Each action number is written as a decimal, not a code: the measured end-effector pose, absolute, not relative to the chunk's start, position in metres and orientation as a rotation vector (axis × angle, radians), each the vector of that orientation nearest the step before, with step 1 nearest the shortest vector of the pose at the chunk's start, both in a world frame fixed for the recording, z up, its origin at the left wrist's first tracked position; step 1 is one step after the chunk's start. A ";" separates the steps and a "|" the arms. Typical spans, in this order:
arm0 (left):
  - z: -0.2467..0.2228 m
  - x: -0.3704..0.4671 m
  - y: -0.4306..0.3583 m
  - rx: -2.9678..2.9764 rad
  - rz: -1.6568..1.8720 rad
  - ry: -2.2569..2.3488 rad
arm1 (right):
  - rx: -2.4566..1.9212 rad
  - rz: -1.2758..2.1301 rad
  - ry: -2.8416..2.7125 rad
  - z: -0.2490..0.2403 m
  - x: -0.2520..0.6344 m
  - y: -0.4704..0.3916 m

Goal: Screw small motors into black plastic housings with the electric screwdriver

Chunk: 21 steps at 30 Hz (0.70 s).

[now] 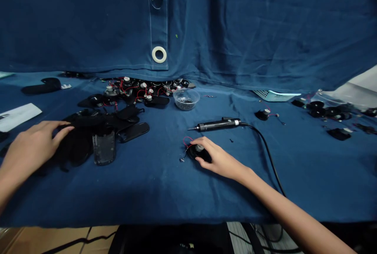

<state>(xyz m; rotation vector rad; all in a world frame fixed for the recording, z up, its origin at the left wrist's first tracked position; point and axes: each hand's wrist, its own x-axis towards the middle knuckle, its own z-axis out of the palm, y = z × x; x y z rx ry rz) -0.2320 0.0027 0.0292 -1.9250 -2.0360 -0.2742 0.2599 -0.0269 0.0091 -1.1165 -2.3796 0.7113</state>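
Note:
On the left, my left hand (35, 144) reaches over the near edge of a heap of black plastic casings (79, 144). Its thumb and index finger are apart, with black parts visible behind them; the other fingertips are partly hidden. My right hand (213, 155) closes its fingers around a round black part with a small silver motor (199, 148) on top, resting on the cloth. Red and black wires with a small metal end stick out to its left. Just beyond that hand lies a black electric screwdriver (219, 124), its bit pointing left.
A clear plastic bowl of small dark screws (186, 101) stands at the back, beside a pile of wired motor parts (141, 91). The screwdriver's cable (269, 156) runs over the front edge. More black parts (330, 110) lie right, near a pale-blue perforated tray (275, 95). A blue curtain (250, 30) hangs behind.

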 end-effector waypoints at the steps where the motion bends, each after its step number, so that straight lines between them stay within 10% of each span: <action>1: 0.031 -0.231 0.002 -1.915 -0.263 -2.002 | -1.102 0.699 -2.380 0.010 0.259 -0.026; 21: 0.016 -0.133 -0.021 -2.182 -0.550 -1.362 | -1.467 -0.283 -1.988 0.056 0.262 -0.026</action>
